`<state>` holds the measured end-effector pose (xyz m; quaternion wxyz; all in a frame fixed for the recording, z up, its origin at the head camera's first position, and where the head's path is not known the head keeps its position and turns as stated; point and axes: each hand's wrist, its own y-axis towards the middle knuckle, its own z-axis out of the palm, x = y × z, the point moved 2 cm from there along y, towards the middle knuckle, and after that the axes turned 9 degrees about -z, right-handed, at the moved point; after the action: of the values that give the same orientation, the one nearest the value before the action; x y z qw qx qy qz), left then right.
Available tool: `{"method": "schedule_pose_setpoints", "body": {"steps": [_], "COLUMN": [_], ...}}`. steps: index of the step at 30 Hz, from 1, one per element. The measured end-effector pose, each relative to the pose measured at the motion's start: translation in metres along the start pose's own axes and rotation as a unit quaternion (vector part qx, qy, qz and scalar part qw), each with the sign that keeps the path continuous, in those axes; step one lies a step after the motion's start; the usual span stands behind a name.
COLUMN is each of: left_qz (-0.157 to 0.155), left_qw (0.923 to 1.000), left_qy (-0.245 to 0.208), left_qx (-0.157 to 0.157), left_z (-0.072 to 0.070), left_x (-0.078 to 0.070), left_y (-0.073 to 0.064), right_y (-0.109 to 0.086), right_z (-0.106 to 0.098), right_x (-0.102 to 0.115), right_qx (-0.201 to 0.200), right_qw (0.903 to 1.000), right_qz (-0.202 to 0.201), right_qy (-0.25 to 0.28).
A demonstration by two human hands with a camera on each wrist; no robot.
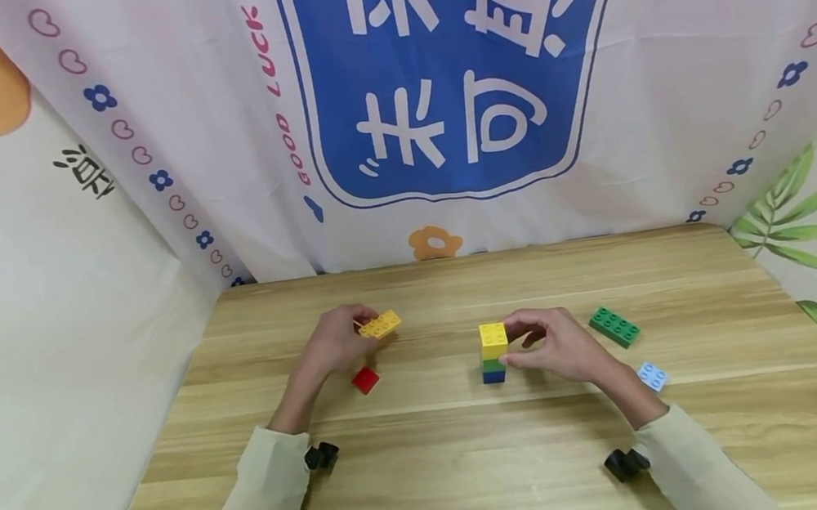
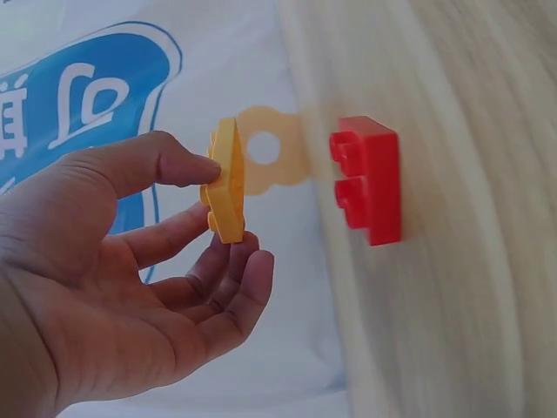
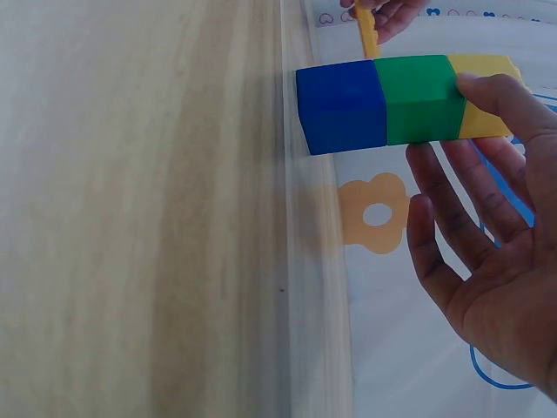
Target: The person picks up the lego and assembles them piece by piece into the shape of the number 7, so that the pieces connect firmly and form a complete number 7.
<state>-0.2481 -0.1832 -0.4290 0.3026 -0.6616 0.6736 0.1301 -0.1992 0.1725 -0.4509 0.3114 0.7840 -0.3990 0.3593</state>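
The right fingers [image 3: 506, 100] pinch three already joined bricks [image 1: 493, 353], the left fingers [image 2: 178, 163] one yellow plate [image 1: 382, 325], while red brick [image 1: 365, 380], green brick [image 1: 614, 327] and light-blue brick [image 1: 652, 377] lie unjoined.

Flat yellow brick [image 1: 385, 323] — partly covered by left hand [image 1: 337, 341], both sleeves [image 1: 257, 491] cropped

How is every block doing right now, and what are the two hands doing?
Left hand: pinching the flat yellow brick.
Flat yellow brick: held, apart from the stack.
Right hand: holding the stack.
Stack: upright; blue bottom, green middle, yellow top.
Red brick: loose.
Green brick: loose, studs up.
Light blue brick: loose, studs up.
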Motion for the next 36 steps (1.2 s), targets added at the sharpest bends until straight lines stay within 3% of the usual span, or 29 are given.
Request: {"method": "schedule_pose_setpoints", "body": {"steps": [13, 20, 27, 36], "left_qz": [0.061, 0.059, 0.078, 0.126], "left_qw": [0.9978, 0.9976, 0.9957, 0.9892], "left_qy": [-0.013, -0.020, -0.038, -0.065], "left_qx": [-0.024, -0.028, -0.034, -0.035], "left_z": [-0.008, -0.010, -0.013, -0.010], "left_x": [-0.019, -0.028, -0.038, -0.056], "left_y": [-0.016, -0.025, -0.036, -0.050], "right_y": [-0.001, -0.001, 0.001, 0.000], "right_z": [0.000, 0.000, 0.001, 0.001], "right_x": [0.001, 0.001, 0.000, 0.001], "right_qx": [0.003, 0.002, 0.002, 0.001], "right_qw": [1.0000, 1.0000, 1.0000, 1.0000], "right_qz": [0.004, -0.002, 0.006, 0.003], "right_qy": [0.001, -0.002, -0.003, -0.005]}}
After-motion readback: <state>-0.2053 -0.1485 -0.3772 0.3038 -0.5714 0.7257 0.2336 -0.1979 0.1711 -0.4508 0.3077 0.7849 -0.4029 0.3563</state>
